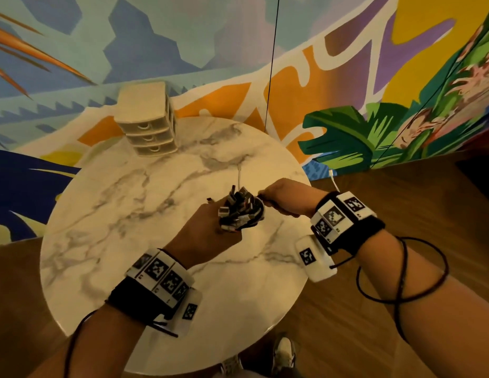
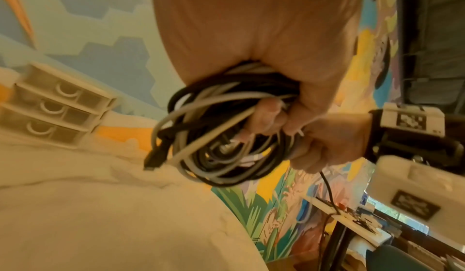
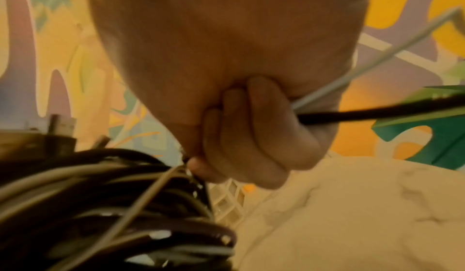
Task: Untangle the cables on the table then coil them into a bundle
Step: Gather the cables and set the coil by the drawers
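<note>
The left hand point(image 1: 202, 236) holds a bundle of cables point(image 1: 242, 211) above the round marble table point(image 1: 106, 219), a little to the 3 o'clock side of the tabletop's centre in the head view. In the left wrist view its fingers point(image 2: 266, 116) are curled through the loops of black and white cable point(image 2: 214, 136), gripping them against the palm, and a black plug point(image 2: 154, 159) sticks out of the coil towards 8 o'clock. The right hand point(image 1: 284, 196) is at the bundle's 3 o'clock side, touching it. Its fingers point(image 3: 251, 132) are curled tight together into a fist around a white cable point(image 3: 377, 60) and a black cable point(image 3: 377, 114), both of which run out of the fist towards 2 or 3 o'clock. The coil point(image 3: 100, 215) lies at 7 o'clock of that fist. A white cable end point(image 1: 240, 173) lies on the table at the bundle's 12 o'clock. A small white drawer unit point(image 1: 147, 121) stands near the table's 11 o'clock edge.
</note>
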